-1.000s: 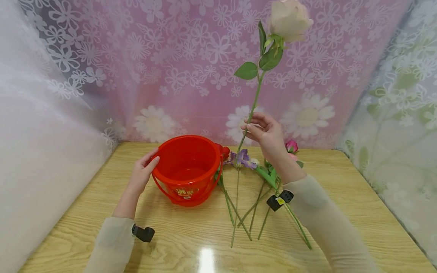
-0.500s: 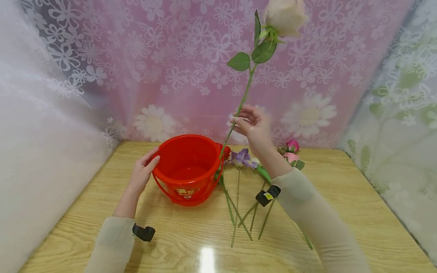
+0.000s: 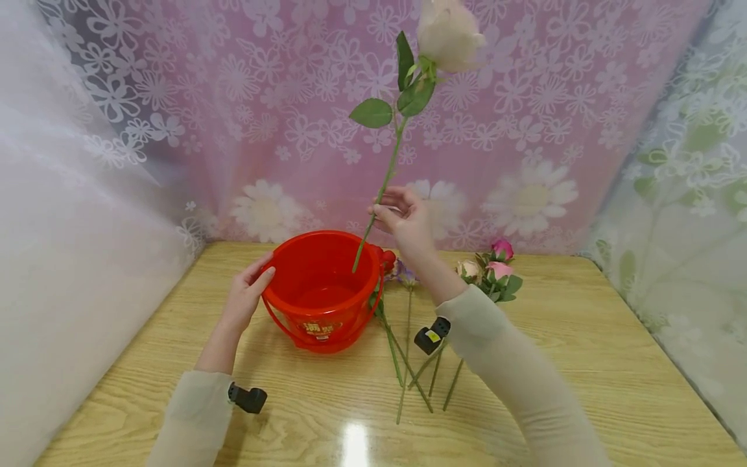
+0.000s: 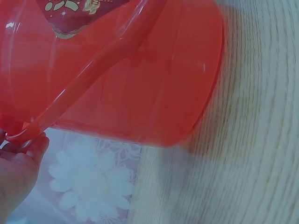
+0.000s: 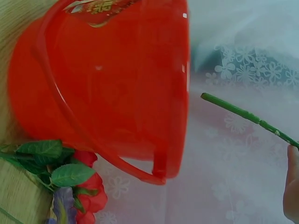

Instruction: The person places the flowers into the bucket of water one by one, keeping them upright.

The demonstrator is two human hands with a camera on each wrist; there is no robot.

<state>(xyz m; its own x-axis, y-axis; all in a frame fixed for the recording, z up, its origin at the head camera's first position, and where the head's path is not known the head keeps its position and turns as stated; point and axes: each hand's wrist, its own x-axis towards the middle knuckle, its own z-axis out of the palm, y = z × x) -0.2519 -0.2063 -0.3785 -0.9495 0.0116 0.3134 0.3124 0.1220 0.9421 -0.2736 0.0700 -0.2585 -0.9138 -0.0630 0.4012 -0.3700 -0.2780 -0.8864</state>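
My right hand point(image 3: 408, 227) pinches the green stem of a tall cream rose point(image 3: 449, 35) between thumb and fingers, with the bloom up high and tilted right. In the head view the stem's lower end overlaps the mouth of a red plastic bucket point(image 3: 350, 327). From the right wrist, the cut end of the stem point(image 5: 233, 109) shows just above the bucket's rim. The bucket stands upright on the table, its handle hanging down in front. My left hand point(image 3: 245, 292) grips its left rim, thumb on the near side, close to the handle's joint point(image 4: 28, 133).
Right of the bucket lie a red flower point(image 3: 388, 261) and a purple flower point(image 3: 405, 274), partly hidden. Farther right are a pink rose point(image 3: 498, 270), a magenta rose point(image 3: 502, 248) and a smaller cream rose point(image 3: 469, 269). Their stems cross on the wooden table point(image 3: 583, 363). Floral curtains hang behind.
My right hand has carried the tall cream rose leftward, from over the loose flowers to the bucket, bringing the stem's end over its mouth. My left hand and the bucket have stayed put.
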